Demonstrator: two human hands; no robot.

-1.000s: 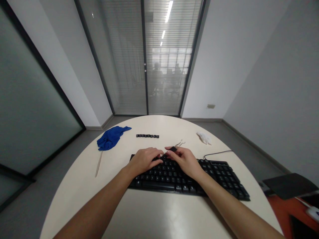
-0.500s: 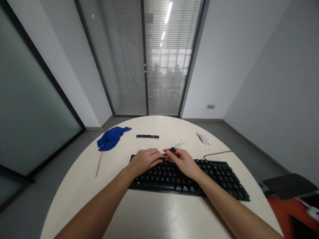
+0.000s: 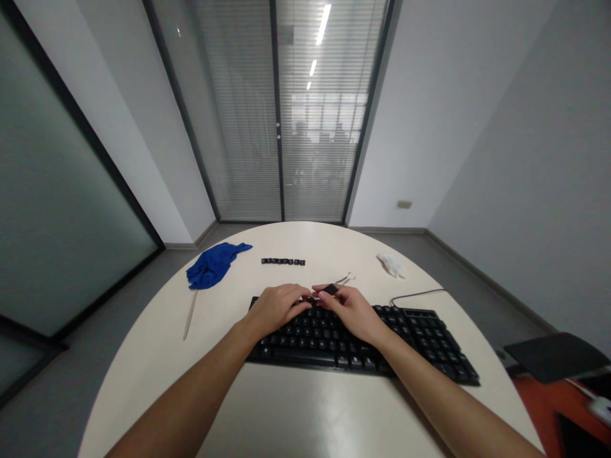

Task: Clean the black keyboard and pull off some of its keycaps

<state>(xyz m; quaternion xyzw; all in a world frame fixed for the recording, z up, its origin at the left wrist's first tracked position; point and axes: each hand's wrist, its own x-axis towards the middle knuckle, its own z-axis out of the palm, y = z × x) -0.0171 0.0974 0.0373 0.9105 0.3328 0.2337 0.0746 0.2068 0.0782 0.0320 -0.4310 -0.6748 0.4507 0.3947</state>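
A keyboard (image 3: pixel 363 340) lies across the middle of a round desk (image 3: pixel 157 356), its cable (image 3: pixel 414 294) running off from the far right corner. Both hands rest over the keyboard's far left portion, the left hand (image 3: pixel 277 306) just left of the right hand (image 3: pixel 353 310), fingertips nearly meeting. A small keycap (image 3: pixel 330 289) sits at the right hand's fingertips. Just behind it lies a wire puller (image 3: pixel 344 278). Farther back, a row of keycaps (image 3: pixel 283 261) sits near the desk's far middle. A cloth (image 3: pixel 212 264) lies at the far left, a thin stick (image 3: pixel 189 313) in front of it. A crumpled tissue (image 3: pixel 390 264) lies at the far right.
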